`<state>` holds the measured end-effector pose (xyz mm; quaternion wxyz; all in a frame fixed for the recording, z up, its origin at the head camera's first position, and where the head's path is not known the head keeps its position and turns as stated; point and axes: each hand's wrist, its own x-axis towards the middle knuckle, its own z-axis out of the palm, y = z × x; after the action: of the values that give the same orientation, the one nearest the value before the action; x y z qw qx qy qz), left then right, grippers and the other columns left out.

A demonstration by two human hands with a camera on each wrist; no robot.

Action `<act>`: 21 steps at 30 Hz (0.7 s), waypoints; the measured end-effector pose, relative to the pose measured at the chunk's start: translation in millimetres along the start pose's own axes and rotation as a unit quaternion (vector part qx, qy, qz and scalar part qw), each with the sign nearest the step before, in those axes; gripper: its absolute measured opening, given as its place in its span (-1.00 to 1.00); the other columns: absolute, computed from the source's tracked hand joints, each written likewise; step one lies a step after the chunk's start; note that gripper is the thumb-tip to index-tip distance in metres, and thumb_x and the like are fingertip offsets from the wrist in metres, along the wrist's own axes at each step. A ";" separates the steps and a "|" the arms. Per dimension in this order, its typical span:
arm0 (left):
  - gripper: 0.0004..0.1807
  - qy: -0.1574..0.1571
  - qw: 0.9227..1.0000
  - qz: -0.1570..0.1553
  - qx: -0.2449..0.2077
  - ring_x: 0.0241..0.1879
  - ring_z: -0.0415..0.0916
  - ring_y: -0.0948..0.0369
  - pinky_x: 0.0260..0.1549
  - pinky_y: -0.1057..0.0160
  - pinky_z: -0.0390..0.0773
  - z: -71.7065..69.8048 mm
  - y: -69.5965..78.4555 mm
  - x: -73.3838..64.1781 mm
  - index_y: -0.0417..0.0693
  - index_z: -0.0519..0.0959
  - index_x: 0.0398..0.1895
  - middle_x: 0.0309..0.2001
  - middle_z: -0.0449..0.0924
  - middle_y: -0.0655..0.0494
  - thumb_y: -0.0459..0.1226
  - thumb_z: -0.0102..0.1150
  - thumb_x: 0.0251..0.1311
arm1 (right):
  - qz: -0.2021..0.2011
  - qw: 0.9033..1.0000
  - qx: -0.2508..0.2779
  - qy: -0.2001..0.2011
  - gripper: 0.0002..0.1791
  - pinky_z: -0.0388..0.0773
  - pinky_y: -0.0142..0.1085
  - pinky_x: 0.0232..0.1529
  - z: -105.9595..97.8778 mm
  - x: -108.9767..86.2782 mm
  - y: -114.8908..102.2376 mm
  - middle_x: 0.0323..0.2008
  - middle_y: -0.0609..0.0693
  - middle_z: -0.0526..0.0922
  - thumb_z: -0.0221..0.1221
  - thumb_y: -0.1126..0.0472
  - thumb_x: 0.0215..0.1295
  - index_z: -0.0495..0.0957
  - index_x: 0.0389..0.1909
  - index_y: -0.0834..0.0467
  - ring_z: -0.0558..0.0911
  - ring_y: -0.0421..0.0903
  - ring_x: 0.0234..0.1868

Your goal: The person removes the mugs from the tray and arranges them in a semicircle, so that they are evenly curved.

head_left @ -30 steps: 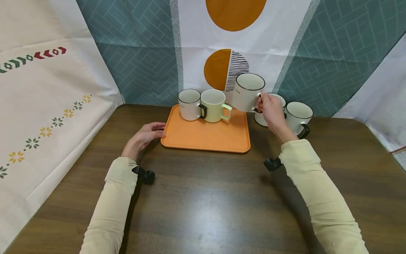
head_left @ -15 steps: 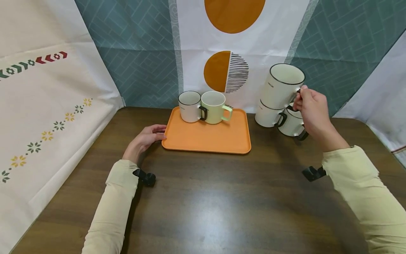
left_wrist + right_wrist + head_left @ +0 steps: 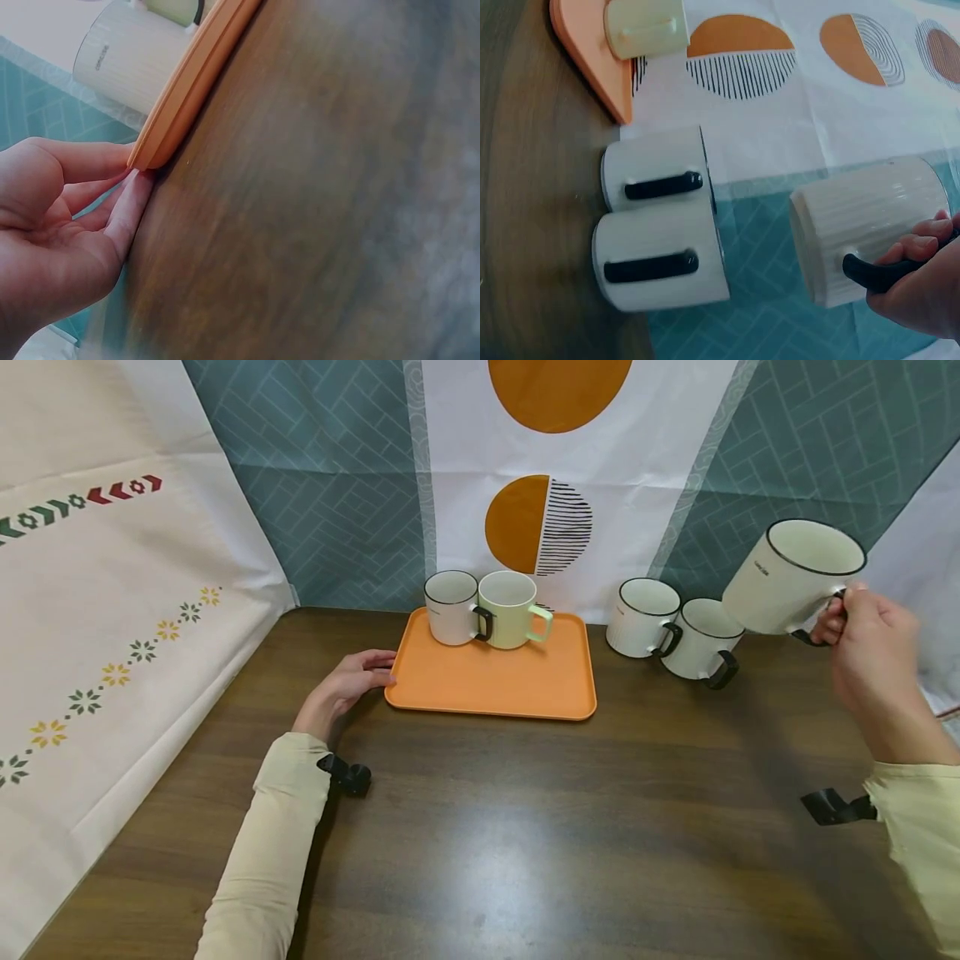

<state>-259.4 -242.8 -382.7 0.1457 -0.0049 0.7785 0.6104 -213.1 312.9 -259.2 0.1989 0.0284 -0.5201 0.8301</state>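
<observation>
My right hand (image 3: 873, 639) holds a large white mug (image 3: 783, 577) by its black handle. The mug hangs in the air at the right, tilted, its black-edged mouth turned up. In the right wrist view, fingers curl round the handle of this ribbed mug (image 3: 870, 225). My left hand (image 3: 348, 685) pinches the left edge of an orange tray (image 3: 487, 685), thumb at the rim and fingertips low against its edge in the left wrist view. On the tray stand a white mug (image 3: 452, 610) with a black handle and a pale green mug (image 3: 506, 614), side by side.
Two more white mugs with black handles, one farther left (image 3: 637, 622) and one nearer (image 3: 697, 647), stand close together on the wooden table (image 3: 480, 827), right of the tray. A patterned cloth (image 3: 337, 485) hangs behind the table; an embroidered cream cloth (image 3: 135, 652) borders its left side.
My right hand has carried the large mug rightward from over the tray's right side, past the two standing mugs, and tilted it. My left hand has stayed at the tray's edge.
</observation>
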 end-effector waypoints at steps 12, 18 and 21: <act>-0.38 0.006 1.000 -0.006 0.003 0.28 0.25 -0.12 0.24 0.07 0.29 1.2 1.2 -0.7 -0.41 0.16 0.38 0.32 0.22 -0.33 -0.55 0.06 0.25 | 0.019 0.996 -0.065 0.049 -0.57 0.28 -0.45 -0.59 -34.5 -10.9 2.1 -0.59 0.00 0.33 -0.12 0.25 0.51 0.36 -0.61 0.33 0.29 -0.18 -0.57; -0.37 0.005 1.000 -0.002 0.003 0.29 0.23 -0.13 0.25 0.05 0.27 -0.4 3.6 -1.8 -0.42 0.14 0.38 0.32 0.21 -0.34 -0.56 0.05 0.25 | 0.025 0.992 -0.106 0.066 -0.58 0.33 -0.50 -0.57 -47.7 -14.1 10.4 -0.56 -0.03 0.36 -0.12 0.20 0.51 0.38 -0.57 0.31 0.31 -0.20 -0.54; -0.37 0.006 1.000 -0.001 0.004 0.29 0.23 -0.14 0.26 0.04 0.25 -0.8 4.4 -3.2 -0.43 0.13 0.39 0.33 0.20 -0.34 -0.56 0.05 0.25 | 0.050 0.989 -0.119 0.073 -0.58 0.35 -0.51 -0.57 -54.9 -14.3 16.5 -0.58 -0.05 0.39 -0.11 0.17 0.51 0.41 -0.56 0.28 0.33 -0.22 -0.56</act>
<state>-257.3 -242.9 -377.6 0.1416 -0.0082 0.7820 0.6070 -197.1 350.4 -302.0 0.1965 -0.0820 -0.5998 0.7713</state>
